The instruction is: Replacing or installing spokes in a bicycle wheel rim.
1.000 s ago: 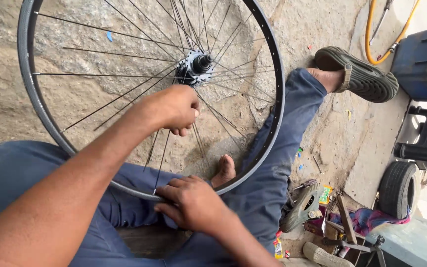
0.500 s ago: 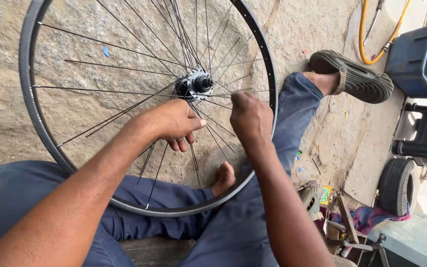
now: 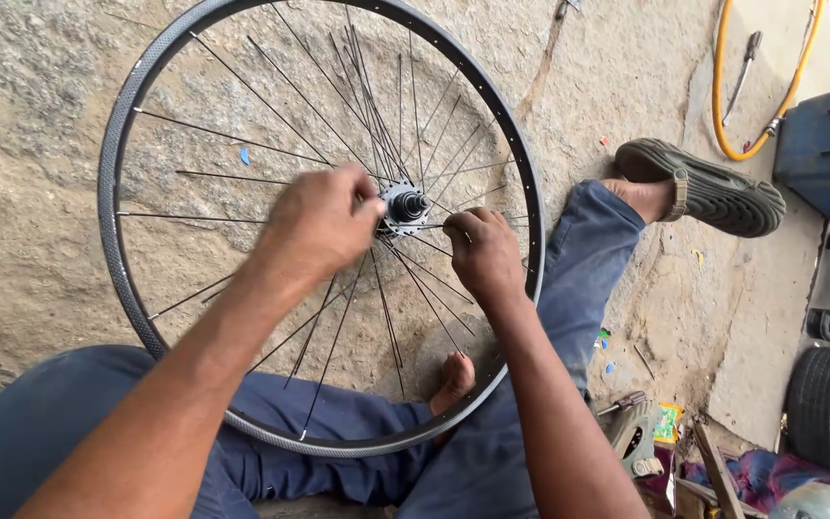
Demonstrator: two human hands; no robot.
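I see a black rim (image 3: 122,144) with silver spokes (image 3: 242,72), blue trousers (image 3: 569,288), a yellow hose (image 3: 720,86), a dark blue crate (image 3: 823,144), mottled tan floor (image 3: 31,96)

Rough concrete floor (image 3: 40,115), sandy and pitted, carries everything here. A yellow hose (image 3: 722,86) loops across it at the top right, ending beside a blue crate (image 3: 828,149). A small tyre (image 3: 826,406) lies near the right edge. Bits of blue litter (image 3: 245,155) dot the ground, one showing through the spokes, more by the trouser leg. At the bottom right sits a clutter of tools (image 3: 638,437) and a rag (image 3: 770,476) (too jumbled to sort out). A sandal (image 3: 713,187) rests heel-down on the concrete.
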